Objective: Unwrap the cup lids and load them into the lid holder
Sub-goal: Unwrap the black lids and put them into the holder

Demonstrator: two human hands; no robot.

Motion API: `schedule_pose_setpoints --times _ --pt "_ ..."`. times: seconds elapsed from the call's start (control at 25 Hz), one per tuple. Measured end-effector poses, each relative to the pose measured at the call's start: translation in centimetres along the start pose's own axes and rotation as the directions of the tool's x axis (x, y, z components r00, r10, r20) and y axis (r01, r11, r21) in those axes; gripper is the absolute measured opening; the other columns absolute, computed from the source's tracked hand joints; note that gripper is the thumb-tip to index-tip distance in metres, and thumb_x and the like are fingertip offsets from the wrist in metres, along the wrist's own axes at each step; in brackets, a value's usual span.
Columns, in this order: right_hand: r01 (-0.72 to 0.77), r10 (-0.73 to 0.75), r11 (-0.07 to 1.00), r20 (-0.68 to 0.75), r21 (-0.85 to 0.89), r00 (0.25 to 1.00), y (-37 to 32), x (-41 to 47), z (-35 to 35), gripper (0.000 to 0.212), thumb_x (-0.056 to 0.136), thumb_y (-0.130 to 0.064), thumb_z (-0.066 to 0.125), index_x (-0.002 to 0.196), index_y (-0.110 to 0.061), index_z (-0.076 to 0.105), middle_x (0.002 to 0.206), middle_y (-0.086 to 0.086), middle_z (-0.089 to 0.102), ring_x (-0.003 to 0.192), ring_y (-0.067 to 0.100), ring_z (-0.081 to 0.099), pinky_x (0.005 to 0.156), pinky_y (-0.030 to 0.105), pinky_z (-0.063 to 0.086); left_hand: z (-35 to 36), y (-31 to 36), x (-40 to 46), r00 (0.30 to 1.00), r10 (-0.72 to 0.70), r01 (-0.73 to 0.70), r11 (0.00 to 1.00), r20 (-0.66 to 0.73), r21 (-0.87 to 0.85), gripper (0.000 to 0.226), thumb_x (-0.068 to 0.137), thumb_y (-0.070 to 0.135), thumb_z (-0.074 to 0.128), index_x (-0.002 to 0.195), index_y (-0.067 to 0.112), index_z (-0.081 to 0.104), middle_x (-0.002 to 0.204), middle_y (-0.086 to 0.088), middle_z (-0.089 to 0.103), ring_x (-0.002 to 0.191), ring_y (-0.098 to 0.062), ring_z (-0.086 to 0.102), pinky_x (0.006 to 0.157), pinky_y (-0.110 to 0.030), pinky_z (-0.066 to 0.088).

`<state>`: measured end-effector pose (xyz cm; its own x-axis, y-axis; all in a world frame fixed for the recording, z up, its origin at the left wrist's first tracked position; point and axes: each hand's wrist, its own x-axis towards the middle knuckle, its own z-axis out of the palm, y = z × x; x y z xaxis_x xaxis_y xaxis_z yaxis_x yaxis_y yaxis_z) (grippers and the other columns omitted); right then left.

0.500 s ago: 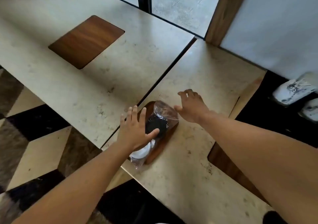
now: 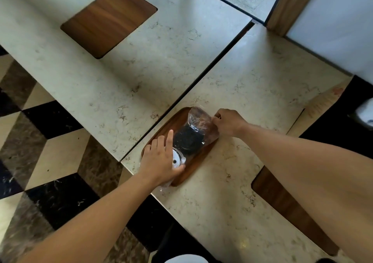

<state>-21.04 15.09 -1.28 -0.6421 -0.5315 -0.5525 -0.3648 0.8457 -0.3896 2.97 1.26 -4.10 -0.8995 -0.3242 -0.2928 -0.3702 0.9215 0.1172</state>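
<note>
Lying on wooden tray [image 2: 198,157], clear bag [image 2: 198,121] of black lids [image 2: 186,139], left hand [image 2: 161,161] fingers spread on it, right hand [image 2: 227,121] pinching bag

No readable text, label, brand, number or sign is found anywhere. The clear plastic sleeve of black and white cup lids [image 2: 194,135] is unprinted as far as can be seen. Faint reddish marks on the pale wooden board edge [image 2: 331,98] at right are too blurred to be read.
</note>
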Motion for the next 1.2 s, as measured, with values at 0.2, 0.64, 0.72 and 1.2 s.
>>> schedule_pose_setpoints --times 0.2,0.64,0.72,1.2 --pt "-0.003 0.003 1.000 -0.018 -0.012 1.000 0.9 0.2 0.1 0.026 0.100 -0.024 0.048 0.099 -0.007 0.069 0.101 0.011 0.072 0.088 0.025 0.062 0.074 0.036 0.051 0.4 -0.3 0.6 0.998 0.054 -0.054 0.998 -0.045 -0.015 0.106 0.079 0.071 0.053 0.157 0.010 0.016 0.126 -0.012 0.053 0.107 -0.025 0.053 0.086 -0.040 0.050" --pt "-0.063 0.066 0.997 -0.047 0.054 0.997 3.6 -5.2 0.1 0.037 0.102 -0.029 0.053 0.101 0.003 0.071 0.105 0.018 0.073 0.097 0.033 0.065 0.076 0.038 0.051 -1.8 0.1 0.3 0.970 0.239 -0.237 0.971 0.041 -0.039 0.106 0.083 0.068 0.060 0.158 0.015 0.008 0.127 -0.010 0.049 0.105 -0.022 0.049 0.089 -0.036 0.049" --pt "-0.088 0.094 0.993 -0.078 0.082 0.992 5.0 -6.6 0.8 0.032 0.101 -0.032 0.056 0.103 -0.004 0.071 0.100 0.007 0.069 0.092 0.023 0.059 0.072 0.031 0.043 -2.0 0.9 0.2 0.956 0.287 -0.285 0.958 0.066 -0.031 0.106 0.083 0.068 0.059 0.159 0.015 0.007 0.127 -0.010 0.049 0.105 -0.022 0.049 0.090 -0.036 0.049" --pt "-0.331 0.460 0.773 -0.119 0.540 0.880 16.0 -21.4 7.2 0.023 0.096 -0.029 0.067 0.073 -0.025 0.068 0.078 -0.003 0.071 0.076 0.015 0.068 0.065 0.027 0.049 0.2 9.6 0.1 0.772 0.605 -0.619 0.785 0.194 0.016 0.113 0.078 0.067 0.065 0.158 0.023 -0.002 0.137 -0.009 0.047 0.120 -0.031 0.047 0.100 -0.045 0.043"
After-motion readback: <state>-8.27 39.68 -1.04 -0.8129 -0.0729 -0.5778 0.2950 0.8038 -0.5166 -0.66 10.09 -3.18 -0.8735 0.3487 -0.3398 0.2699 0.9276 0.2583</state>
